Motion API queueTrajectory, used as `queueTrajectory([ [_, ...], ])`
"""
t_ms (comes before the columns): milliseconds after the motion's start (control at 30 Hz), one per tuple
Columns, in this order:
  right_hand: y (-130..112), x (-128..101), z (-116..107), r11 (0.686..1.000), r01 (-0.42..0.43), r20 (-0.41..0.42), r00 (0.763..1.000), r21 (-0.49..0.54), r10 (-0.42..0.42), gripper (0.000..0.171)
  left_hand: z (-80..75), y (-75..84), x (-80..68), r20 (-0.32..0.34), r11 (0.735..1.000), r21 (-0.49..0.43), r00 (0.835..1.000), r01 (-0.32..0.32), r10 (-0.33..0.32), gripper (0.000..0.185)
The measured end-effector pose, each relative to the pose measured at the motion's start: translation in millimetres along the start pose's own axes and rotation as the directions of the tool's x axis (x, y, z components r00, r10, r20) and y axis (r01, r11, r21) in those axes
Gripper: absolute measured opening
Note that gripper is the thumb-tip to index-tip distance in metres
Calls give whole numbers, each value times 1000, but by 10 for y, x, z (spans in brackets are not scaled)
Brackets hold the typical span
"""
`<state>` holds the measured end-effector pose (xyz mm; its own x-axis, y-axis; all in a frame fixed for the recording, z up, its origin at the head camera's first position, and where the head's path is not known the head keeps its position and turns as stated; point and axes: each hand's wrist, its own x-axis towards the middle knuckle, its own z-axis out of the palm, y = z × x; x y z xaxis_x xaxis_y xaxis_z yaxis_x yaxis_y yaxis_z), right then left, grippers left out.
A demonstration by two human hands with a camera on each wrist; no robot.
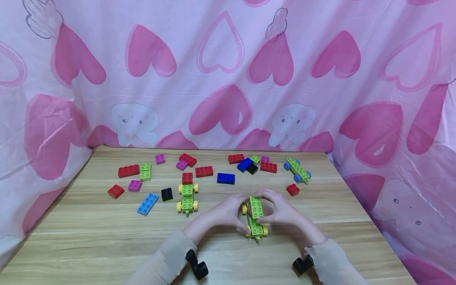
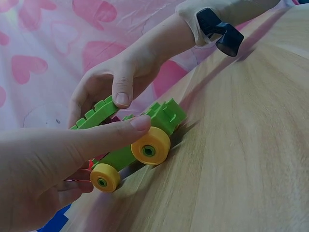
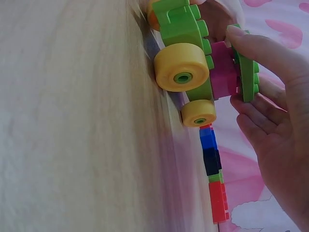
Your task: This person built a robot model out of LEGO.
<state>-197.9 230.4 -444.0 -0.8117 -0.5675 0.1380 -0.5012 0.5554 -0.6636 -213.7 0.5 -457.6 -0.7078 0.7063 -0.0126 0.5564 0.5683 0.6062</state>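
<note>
Two bare hands meet over a small toy car of green plastic bricks on yellow wheels (image 1: 255,221), standing near the front middle of a pale wood-grain table (image 1: 89,245). The left hand (image 1: 224,213) curls its fingers (image 2: 120,133) round the car's side, thumb lying along the chassis just above a yellow wheel (image 2: 150,146). The right hand (image 1: 283,211) pinches a flat green studded plate (image 1: 256,206) between thumb and fingers, holding it over a magenta brick (image 3: 223,70) already seated on the chassis; from the wrist views the plate sits on or just at that brick, and whether it is pressed fully home cannot be told. The build looks well along, with chassis, wheels and middle brick joined and the top plate the piece in hand. To the left stands a second green car with yellow wheels and a red brick (image 1: 187,196); far right rests a green car with blue wheels (image 1: 297,170). Loose red, blue, black, magenta and green bricks lie scattered along the far side, among them a light-blue flat plate (image 1: 147,204). A pink heart-printed cloth (image 1: 228,71) hangs behind.
</note>
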Motion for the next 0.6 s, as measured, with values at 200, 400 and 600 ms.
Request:
queueTrajectory([
  [200,-14,4,-2,1000,-7,5,1000,3,7,69,8,-10,1,11,1000,13,1000,13,-14,104],
  [400,-20,9,3,1000,-25,15,1000,0,25,68,5,-16,-8,12,1000,19,1000,4,-4,101],
  [600,-27,2,7,999,-26,3,1000,-40,26,70,3,-14,-22,12,1000,3,1000,-6,6,100],
])
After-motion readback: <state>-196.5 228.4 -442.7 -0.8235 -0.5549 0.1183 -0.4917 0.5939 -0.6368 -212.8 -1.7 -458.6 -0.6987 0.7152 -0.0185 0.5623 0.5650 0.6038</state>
